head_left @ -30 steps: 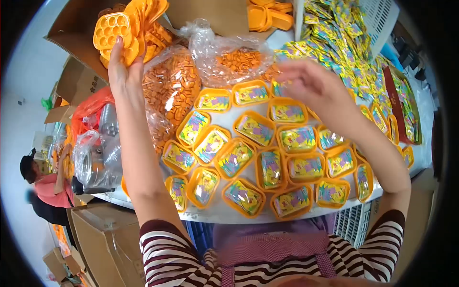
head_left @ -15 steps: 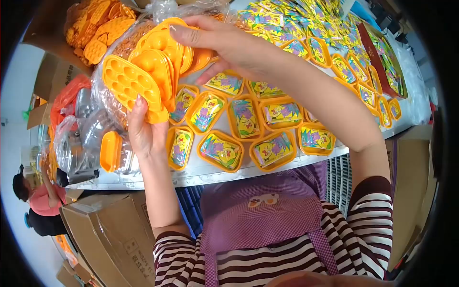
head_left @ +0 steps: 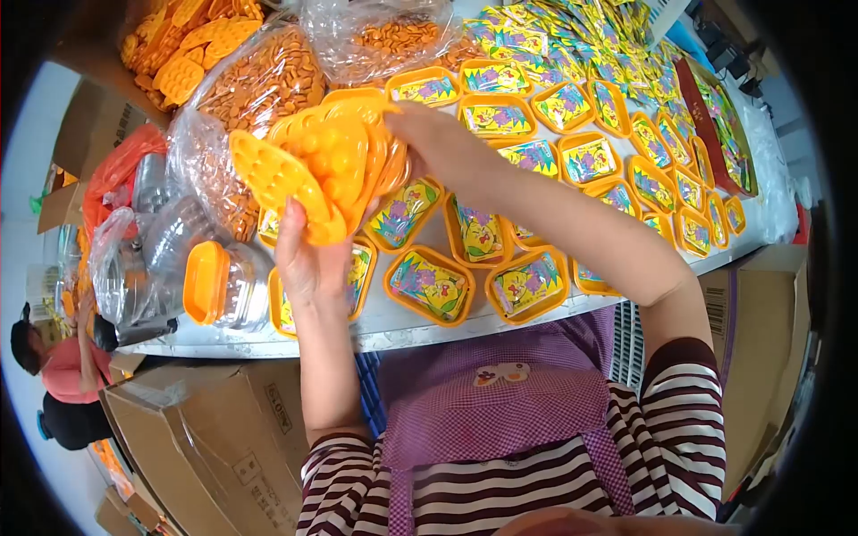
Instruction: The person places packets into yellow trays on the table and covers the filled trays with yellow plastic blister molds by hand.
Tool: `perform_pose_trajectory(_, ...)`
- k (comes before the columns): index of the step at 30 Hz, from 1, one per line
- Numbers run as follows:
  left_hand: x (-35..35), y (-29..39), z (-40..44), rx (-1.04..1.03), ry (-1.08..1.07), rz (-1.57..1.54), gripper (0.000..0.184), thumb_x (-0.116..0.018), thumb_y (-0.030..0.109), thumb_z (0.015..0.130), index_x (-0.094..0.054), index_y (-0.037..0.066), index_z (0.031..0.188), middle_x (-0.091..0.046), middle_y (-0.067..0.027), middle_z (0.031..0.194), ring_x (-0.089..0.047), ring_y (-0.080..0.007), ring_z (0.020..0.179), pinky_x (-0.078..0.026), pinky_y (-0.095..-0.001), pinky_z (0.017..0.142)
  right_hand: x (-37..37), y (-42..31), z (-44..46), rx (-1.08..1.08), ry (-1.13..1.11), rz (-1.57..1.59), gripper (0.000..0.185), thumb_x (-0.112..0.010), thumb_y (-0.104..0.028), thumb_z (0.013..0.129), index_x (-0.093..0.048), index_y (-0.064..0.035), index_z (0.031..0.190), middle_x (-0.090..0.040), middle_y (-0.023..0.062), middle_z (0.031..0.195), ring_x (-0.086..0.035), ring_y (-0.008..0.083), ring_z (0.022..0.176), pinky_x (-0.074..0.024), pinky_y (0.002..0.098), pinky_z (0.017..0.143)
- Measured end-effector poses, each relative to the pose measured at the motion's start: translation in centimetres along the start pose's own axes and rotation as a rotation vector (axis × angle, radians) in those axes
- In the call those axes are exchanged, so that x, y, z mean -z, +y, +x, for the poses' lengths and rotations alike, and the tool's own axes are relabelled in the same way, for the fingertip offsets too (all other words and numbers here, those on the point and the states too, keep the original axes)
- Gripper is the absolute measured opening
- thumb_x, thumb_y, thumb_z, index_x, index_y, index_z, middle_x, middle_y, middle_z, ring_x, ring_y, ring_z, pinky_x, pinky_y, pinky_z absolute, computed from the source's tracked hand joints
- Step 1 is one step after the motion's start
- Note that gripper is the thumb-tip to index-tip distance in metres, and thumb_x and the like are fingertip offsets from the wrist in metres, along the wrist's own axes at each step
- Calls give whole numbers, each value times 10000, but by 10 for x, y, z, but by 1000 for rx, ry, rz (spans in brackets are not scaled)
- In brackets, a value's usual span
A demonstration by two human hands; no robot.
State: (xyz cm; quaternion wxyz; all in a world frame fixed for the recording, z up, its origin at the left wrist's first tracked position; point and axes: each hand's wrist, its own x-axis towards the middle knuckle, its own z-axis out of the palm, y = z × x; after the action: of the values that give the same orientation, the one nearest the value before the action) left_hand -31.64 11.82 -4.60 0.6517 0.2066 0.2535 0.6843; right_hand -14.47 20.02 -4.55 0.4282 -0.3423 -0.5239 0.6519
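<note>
"What do your fingers [head_left: 290, 223] have?"

"I've got a bunch of orange trays [head_left: 335, 156] with round dents in them, spread out like a fan. My left hand [head_left: 308, 259] is pinching the bottom end, with the thumb in front. My right hand [head_left: 438, 147] touches the top right edge. It's dark and blurry there, and some of its fingers hide behind the trays, so I can't tell if they squeeze."

"Where are the trays?"

"Up over the left part of the white table [head_left: 380, 326]."

"What's near them?"

"Lots of orange dishes [head_left: 422, 310], sitting close together on the table. The ones I can see into each have a yellow packet [head_left: 433, 282] with purple and blue on it. Behind the trays are clear bags [head_left: 201, 134] with little brown-orange bits [head_left: 268, 76] inside."

"And further out?"

"At the back right there's a big heap of packets [head_left: 572, 27]. At the back left is a brown box [head_left: 94, 27] with more trays in it. On my left, some clear tubs [head_left: 246, 295] lie by an orange dish tipped on its side, and a red bag [head_left: 125, 170] is past those. A big box [head_left: 210, 438] stands below the table. Way over on the left, there's a person [head_left: 76, 362] in a pink top."
</note>
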Motion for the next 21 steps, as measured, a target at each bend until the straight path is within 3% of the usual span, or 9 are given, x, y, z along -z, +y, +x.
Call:
perform_pose_trajectory(4, 25, 12, -11, -6, -60, 146, 578, -614, 261, 821, -373, 133, 1330, -392, -103, 1360, -347, -350, 1264, -378, -608, 905, -6, -13, -20, -79, -45, -197, 350, -463, -311, 894, -549, 16, 988, -599, 104, 835, -569, 153, 691, -454, 290, 598)
perform_pose_trajectory(7, 39, 17, -27, 97, 8, 3, 635, -620, 293, 817, -329, 144, 1361, -350, -112, 1391, -319, -360, 1281, -350, -636, 914, -12, -6, -26, -40, -92, -369, 279, -513, -263, 882, -549, 5, 949, -572, 90, 633, -540, 154, 570, -435, 301, 559)
perform_pose_trajectory(10, 46, 14, -34, 117, -19, -157, 655, -607, 325, 828, -296, 156, 1379, -308, -119, 1413, -297, -370, 1290, -331, -669, 904, -21, 1, -29, 31, -29, -308, 252, -534, -207, 905, -541, -7, 1057, -578, 39, 788, -549, 97, 682, -458, 250, 640)
perform_pose_trajectory(13, 34, 12, -37, 65, 64, -200, 641, -585, 345, 842, -291, 164, 1382, -282, -117, 1425, -295, -377, 1285, -338, -686, 885, -28, -11, -33, 32, -26, -389, 231, -572, -166, 881, -532, -20, 1056, -594, 48, 826, -571, 118, 736, -467, 280, 671)
perform_pose_trajectory(16, 43, 16, -39, 81, 44, -232, 685, -657, 257, 789, -317, 118, 1367, -365, -100, 1378, -317, -329, 1285, -317, -612, 975, -29, -16, -30, 124, -128, -525, 237, -579, -172, 874, -531, -35, 1061, -609, 71, 880, -585, 147, 784, -468, 303, 698)
perform_pose_trajectory(21, 51, 19, -42, 26, 119, -279, 653, -650, 267, 799, -343, 115, 1355, -374, -108, 1375, -333, -314, 1277, -297, -549, 1023, -37, -28, -28, 240, -213, -660, 239, -603, -216, 848, -572, -35, 1001, -601, 84, 896, -588, 194, 807, -465, 310, 716)
